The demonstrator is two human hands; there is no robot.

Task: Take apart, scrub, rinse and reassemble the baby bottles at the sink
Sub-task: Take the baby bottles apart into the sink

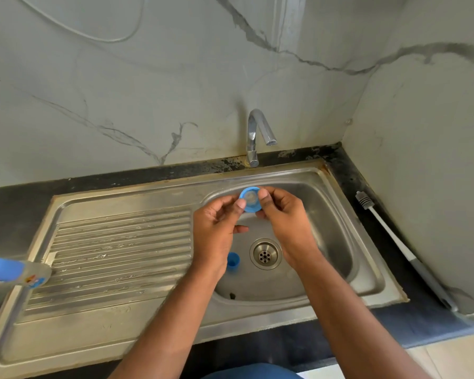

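Steel sink (340, 203), both hands, left hand (216, 228), right hand (282, 217), pinching blue ring (249, 199), opening facing camera

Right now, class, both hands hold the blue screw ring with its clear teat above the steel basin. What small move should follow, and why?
Probably push the clear silicone teat out of the blue plastic screw ring. Both the left hand and the right hand pinch the ring's edges, the teat looks seated inside, the chrome tap runs no water, and the long white bottle brush lies untouched on the counter.

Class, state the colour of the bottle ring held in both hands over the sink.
Blue ring, with a pale translucent centre; the head view shows it.
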